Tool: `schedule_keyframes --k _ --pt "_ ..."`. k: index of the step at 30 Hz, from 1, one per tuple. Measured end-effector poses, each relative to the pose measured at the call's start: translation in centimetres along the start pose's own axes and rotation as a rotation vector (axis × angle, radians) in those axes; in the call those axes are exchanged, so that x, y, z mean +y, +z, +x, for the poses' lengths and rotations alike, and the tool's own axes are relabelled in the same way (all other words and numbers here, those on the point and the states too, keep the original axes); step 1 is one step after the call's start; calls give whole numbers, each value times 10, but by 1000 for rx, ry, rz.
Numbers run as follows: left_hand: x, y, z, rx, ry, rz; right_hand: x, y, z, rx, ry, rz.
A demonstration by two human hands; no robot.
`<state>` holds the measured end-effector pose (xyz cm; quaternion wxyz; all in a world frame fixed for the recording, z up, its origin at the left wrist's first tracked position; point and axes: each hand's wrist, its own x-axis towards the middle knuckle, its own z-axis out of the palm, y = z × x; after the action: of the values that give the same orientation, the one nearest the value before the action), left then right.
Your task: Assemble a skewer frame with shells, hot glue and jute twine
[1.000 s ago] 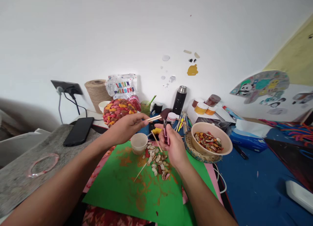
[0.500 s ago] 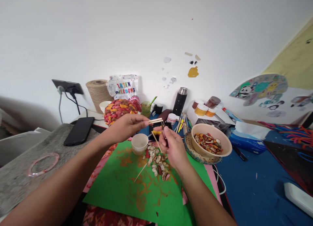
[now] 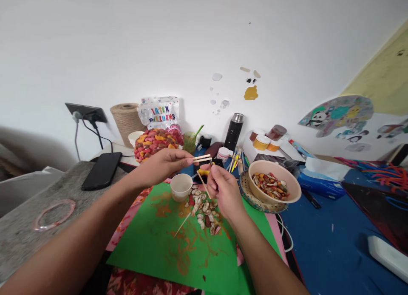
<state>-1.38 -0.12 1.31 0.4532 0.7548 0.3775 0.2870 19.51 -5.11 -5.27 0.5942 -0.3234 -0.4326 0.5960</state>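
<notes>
Two thin wooden sticks [image 3: 201, 158] are pinched side by side between the thumb and fingers of my left hand [image 3: 172, 161]. Their free ends reach to the right, close to the fingertips of my right hand [image 3: 223, 188]. That hand is closed round a small, slim tool that is mostly hidden. Another wooden stick [image 3: 204, 183] slants beside the right fingers; whether they touch it I cannot tell. Below the hands, peanut shells [image 3: 204, 208] lie heaped on a stained green sheet [image 3: 149, 252]. Left of the heap stands a pale cup [image 3: 181, 188], and a loose stick [image 3: 182, 224] lies nearby.
On the right, a beige bowl [image 3: 295, 186] of painted shells rests on a woven tray [image 3: 247, 197]. Behind are a black flask [image 3: 233, 131], paint jars [image 3: 261, 142], a shell-covered ball [image 3: 154, 144] and twine [image 3: 126, 118]. A phone [image 3: 101, 171] lies left, tissues [image 3: 321, 182] right.
The dark tip that stood out from my right fingers beside the stick ends no longer shows clearly. My left hand still grips the sticks in nearly the same place. The view has shifted slightly.
</notes>
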Motion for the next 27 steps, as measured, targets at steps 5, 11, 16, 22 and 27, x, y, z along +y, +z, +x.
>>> schedule_keyframes --k 5,11,16,22,27 --pt "-2 1 0 -53 -53 -109 -2 1 0 10 -8 1" --pt "-6 1 0 -63 -42 -130 -3 2 0 18 -14 9" --pt "-5 3 0 -59 -42 -121 -3 2 0 24 -13 5" --pt "-7 6 1 -63 -34 -109 -3 2 1 36 -3 17" --pt "-5 11 2 -13 -26 -61 -1 2 2 73 -9 32"
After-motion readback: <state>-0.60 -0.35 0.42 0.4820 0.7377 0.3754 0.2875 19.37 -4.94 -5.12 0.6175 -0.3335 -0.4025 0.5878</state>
